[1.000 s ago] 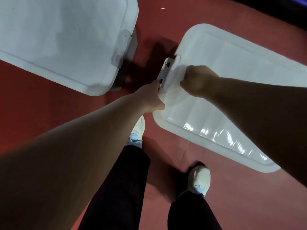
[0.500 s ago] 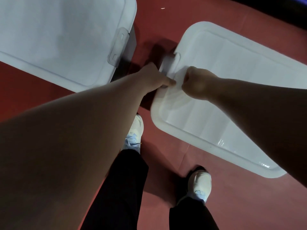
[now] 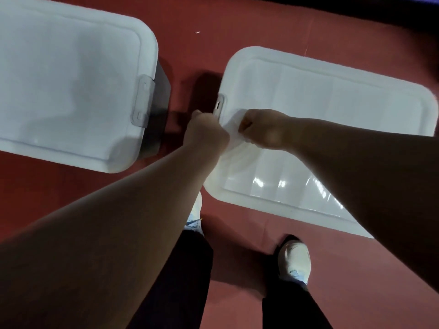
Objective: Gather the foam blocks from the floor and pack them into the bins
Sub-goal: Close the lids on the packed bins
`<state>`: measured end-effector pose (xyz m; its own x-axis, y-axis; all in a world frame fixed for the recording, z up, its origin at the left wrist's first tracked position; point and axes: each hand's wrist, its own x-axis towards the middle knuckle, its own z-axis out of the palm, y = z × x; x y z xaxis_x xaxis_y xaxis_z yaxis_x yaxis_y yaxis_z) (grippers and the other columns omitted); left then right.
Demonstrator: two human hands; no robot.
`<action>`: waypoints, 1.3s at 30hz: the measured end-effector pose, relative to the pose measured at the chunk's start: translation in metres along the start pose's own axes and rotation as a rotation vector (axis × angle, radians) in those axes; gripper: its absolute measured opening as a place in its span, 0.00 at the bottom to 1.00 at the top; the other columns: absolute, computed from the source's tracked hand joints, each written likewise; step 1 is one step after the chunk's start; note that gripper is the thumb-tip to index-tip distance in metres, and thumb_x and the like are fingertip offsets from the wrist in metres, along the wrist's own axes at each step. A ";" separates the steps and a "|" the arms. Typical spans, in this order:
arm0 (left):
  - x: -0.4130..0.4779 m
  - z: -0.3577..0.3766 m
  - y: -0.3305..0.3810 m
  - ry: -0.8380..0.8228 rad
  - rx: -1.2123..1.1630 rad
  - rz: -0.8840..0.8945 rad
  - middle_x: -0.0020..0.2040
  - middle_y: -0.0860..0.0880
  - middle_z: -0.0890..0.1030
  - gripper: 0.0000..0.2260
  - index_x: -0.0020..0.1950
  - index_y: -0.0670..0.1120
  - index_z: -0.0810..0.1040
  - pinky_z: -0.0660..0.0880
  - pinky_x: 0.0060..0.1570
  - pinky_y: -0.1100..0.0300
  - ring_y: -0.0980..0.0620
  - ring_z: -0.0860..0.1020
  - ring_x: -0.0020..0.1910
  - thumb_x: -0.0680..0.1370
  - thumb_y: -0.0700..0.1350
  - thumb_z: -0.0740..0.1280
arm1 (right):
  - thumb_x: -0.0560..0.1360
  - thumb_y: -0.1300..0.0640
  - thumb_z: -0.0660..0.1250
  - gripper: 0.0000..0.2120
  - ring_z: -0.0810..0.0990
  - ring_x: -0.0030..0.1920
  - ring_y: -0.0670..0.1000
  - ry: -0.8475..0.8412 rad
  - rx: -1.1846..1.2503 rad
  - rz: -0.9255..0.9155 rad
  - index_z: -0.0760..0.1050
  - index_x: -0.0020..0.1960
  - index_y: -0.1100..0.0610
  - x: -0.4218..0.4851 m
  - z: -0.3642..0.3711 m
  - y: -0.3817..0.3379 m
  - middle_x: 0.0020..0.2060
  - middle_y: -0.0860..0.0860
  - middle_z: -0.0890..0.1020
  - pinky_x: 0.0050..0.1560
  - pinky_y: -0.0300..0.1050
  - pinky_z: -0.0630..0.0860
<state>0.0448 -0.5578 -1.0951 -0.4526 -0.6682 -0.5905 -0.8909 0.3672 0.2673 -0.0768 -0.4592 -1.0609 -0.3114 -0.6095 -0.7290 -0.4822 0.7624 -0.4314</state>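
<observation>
Grip: left hand [image 3: 204,132] curls round lid [image 3: 332,110] edge, right hand [image 3: 264,129] fisted on top
Progress: bins [image 3: 162,96] lidded, guess only latching's left

1. No word, number or brand can be read anywhere from where I stand.
2. The left bin's lid [image 3: 71,79] and the right bin's lid [image 3: 332,110] show only plain white plastic.
3. The latch [image 3: 219,105] on the right bin has small slots, and any marks there are too small to tell.
4. The right shoe [image 3: 295,264] carries a pale blue patch, too blurred to read as a logo.
</observation>
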 end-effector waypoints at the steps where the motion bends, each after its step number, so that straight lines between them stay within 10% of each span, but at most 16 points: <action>1: -0.007 -0.004 0.006 0.001 0.056 0.007 0.63 0.40 0.75 0.16 0.64 0.40 0.79 0.73 0.59 0.54 0.40 0.76 0.62 0.77 0.42 0.66 | 0.79 0.60 0.59 0.13 0.81 0.53 0.55 0.015 0.038 0.023 0.81 0.55 0.56 -0.007 -0.005 0.006 0.50 0.53 0.83 0.52 0.49 0.78; 5: -0.039 -0.015 0.057 0.173 0.231 0.251 0.68 0.41 0.69 0.22 0.68 0.42 0.73 0.68 0.67 0.50 0.40 0.69 0.67 0.76 0.49 0.64 | 0.80 0.57 0.59 0.13 0.80 0.56 0.59 0.211 0.053 0.122 0.80 0.56 0.59 -0.042 -0.034 0.057 0.53 0.57 0.83 0.53 0.48 0.76; 14: -0.074 0.063 0.235 -0.192 0.298 0.645 0.72 0.44 0.71 0.19 0.71 0.42 0.73 0.72 0.67 0.48 0.41 0.72 0.69 0.80 0.43 0.65 | 0.74 0.50 0.68 0.21 0.73 0.64 0.61 0.731 0.200 0.527 0.72 0.65 0.57 -0.128 -0.073 0.253 0.65 0.58 0.71 0.64 0.56 0.73; 18: -0.097 0.123 0.294 -0.184 0.355 0.755 0.85 0.47 0.54 0.36 0.82 0.45 0.62 0.61 0.78 0.46 0.42 0.57 0.82 0.77 0.48 0.72 | 0.71 0.43 0.74 0.41 0.72 0.67 0.60 0.511 0.346 0.713 0.63 0.75 0.61 -0.147 -0.070 0.308 0.68 0.59 0.70 0.66 0.55 0.74; 23: -0.106 0.167 0.313 -0.190 0.668 0.549 0.84 0.50 0.32 0.65 0.85 0.52 0.36 0.55 0.78 0.32 0.39 0.37 0.84 0.66 0.64 0.82 | 0.78 0.44 0.69 0.20 0.82 0.47 0.55 0.236 0.555 0.565 0.79 0.53 0.62 -0.160 -0.057 0.346 0.45 0.54 0.83 0.43 0.44 0.75; 39: -0.109 0.182 0.311 -0.163 0.619 0.506 0.83 0.53 0.30 0.65 0.85 0.54 0.36 0.52 0.79 0.32 0.41 0.34 0.83 0.67 0.57 0.84 | 0.77 0.57 0.70 0.17 0.83 0.52 0.59 0.159 0.240 0.547 0.75 0.64 0.56 -0.138 -0.053 0.347 0.52 0.56 0.83 0.51 0.49 0.81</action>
<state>-0.1763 -0.2533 -1.0859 -0.7410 -0.2407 -0.6269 -0.3761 0.9221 0.0906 -0.2449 -0.1218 -1.0818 -0.5883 -0.1273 -0.7985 -0.0260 0.9900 -0.1387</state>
